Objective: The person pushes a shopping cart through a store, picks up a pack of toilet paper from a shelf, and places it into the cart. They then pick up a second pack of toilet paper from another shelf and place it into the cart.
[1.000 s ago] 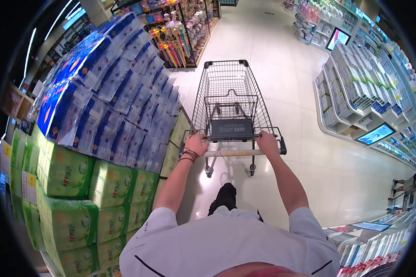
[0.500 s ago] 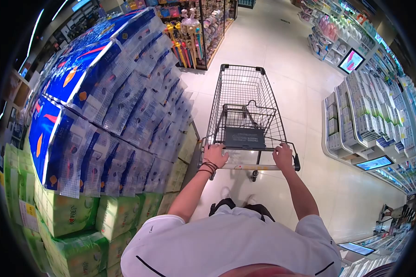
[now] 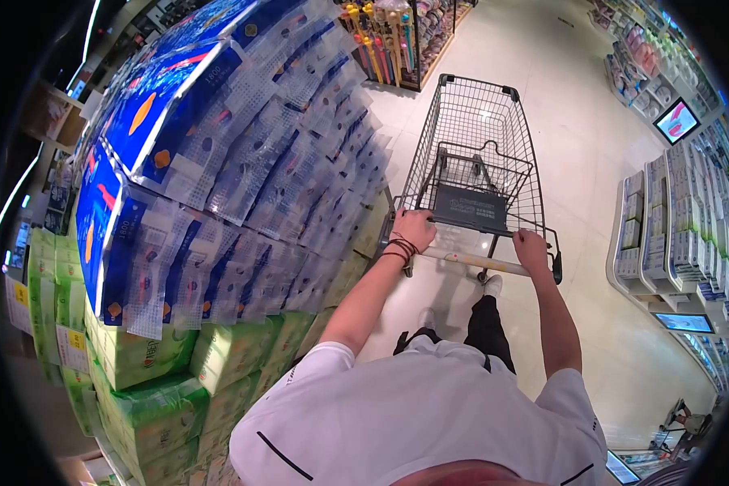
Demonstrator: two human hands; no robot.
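A dark wire shopping cart (image 3: 484,113) stands in front of me, and no goods show in its basket. My left hand (image 3: 415,231), with bracelets at the wrist, is closed on the left side of the cart's rear edge. On the right side of that same edge my right hand (image 3: 530,249) is closed too. The light-coloured handlebar (image 3: 478,261) runs just below both hands. Between them sits a dark seat panel (image 3: 470,208) with pale printing, too small to read.
Blue-and-clear packs (image 3: 259,178) are piled on green tissue packs (image 3: 162,413) close to my left. A rack of colourful goods (image 3: 381,40) stands ahead. Shelves of boxes (image 3: 680,219) with small screens (image 3: 677,121) line the right. Another person (image 3: 692,421) is at the lower right.
The view has turned a little left, so the cart and hands sit further right and higher. My foot has stepped forward under the handlebar. Both hands keep their hold.
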